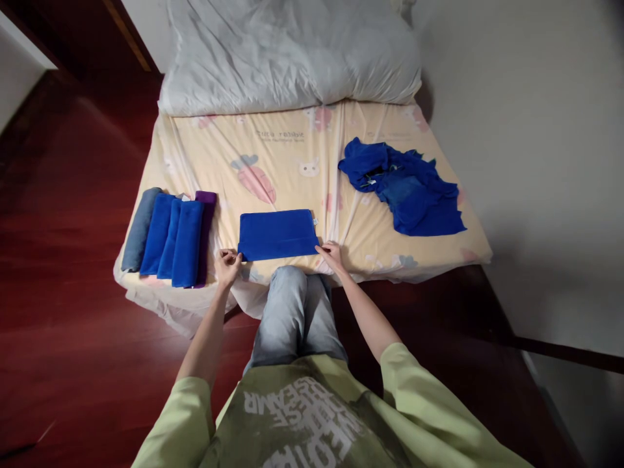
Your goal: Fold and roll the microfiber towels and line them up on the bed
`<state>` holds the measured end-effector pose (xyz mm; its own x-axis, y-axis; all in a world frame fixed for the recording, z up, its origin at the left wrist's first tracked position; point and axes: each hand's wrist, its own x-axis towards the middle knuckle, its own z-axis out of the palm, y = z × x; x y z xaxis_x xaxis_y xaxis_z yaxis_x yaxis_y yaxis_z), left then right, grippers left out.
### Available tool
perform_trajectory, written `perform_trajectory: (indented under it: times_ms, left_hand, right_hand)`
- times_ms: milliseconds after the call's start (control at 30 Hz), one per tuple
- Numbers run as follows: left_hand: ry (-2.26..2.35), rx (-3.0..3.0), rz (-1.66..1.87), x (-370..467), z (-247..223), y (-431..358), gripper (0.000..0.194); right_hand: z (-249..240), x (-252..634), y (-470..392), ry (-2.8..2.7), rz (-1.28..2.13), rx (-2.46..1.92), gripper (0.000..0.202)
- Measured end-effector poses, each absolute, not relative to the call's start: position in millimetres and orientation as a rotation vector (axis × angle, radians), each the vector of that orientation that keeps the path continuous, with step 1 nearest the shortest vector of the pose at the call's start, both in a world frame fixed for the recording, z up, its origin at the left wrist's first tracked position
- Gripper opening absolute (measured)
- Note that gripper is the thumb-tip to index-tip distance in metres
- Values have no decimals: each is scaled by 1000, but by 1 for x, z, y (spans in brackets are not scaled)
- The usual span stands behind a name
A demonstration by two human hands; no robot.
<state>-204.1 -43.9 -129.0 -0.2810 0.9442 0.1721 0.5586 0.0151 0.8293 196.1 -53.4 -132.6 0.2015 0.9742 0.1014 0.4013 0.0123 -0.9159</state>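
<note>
A blue towel point(277, 233) lies folded into a flat rectangle on the bed in front of my knees, a small white tag at its right edge. My left hand point(227, 265) pinches its near left corner. At the near right corner, the fingers of my right hand point(331, 255) are closed on the same towel. The near part of the cloth is folded over in a strip between both hands. Left of it lie several folded or rolled towels: a grey-blue roll point(140, 229), blue folded towels point(187, 244) and a purple one point(207, 221).
A crumpled heap of blue cloths point(407, 188) lies on the bed's right side. The bed point(209, 149) has a cream sheet with rabbit and carrot prints. A grey-white quilt point(292, 55) is bunched at the far end. A wall point(526, 130) stands close on the right.
</note>
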Motion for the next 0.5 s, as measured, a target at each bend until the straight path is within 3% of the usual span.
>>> perform_trajectory:
  times_ms: [500]
  left_hand:
    - [1803,1720,1187,-200,-119,-46,16]
  right_hand:
    - [-141,191,-53,-1185,862,-1548,44]
